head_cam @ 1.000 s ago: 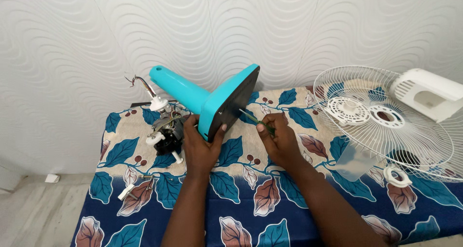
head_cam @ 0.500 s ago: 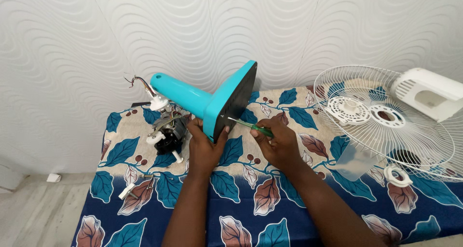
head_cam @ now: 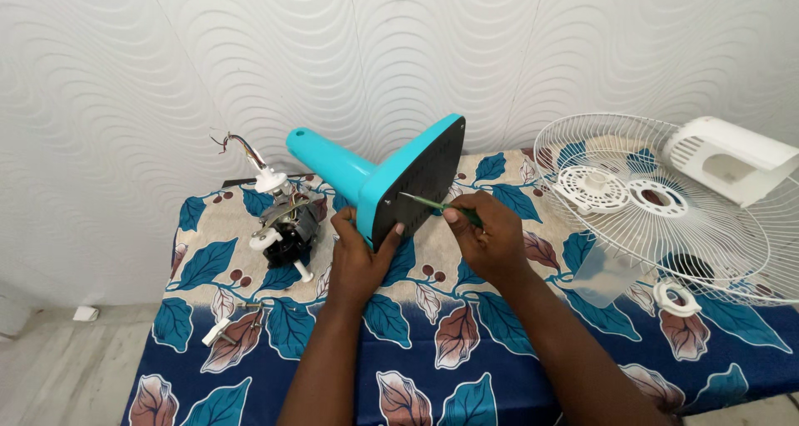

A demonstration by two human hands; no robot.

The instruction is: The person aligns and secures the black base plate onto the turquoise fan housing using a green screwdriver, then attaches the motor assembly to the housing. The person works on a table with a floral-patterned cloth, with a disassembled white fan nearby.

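Turquoise fan base [head_cam: 391, 180] in left hand [head_cam: 359, 255], right hand [head_cam: 491, 239] fingers around green screwdriver [head_cam: 437, 205].

1. Both forearms rise from the bottom edge and lean toward each other — bare, no sleeves in view.
2. The left hand [head_cam: 356, 260] is upright with its back to the camera, fingers wrapped forward and the thumb tip showing on the right side (its grip is closed).
3. The right hand [head_cam: 491, 236] sits level with it, just to its right, fingers curled tight — thumb and forefinger pinched together at the front, knuckles up.
4. The two hands are near each other, not touching.
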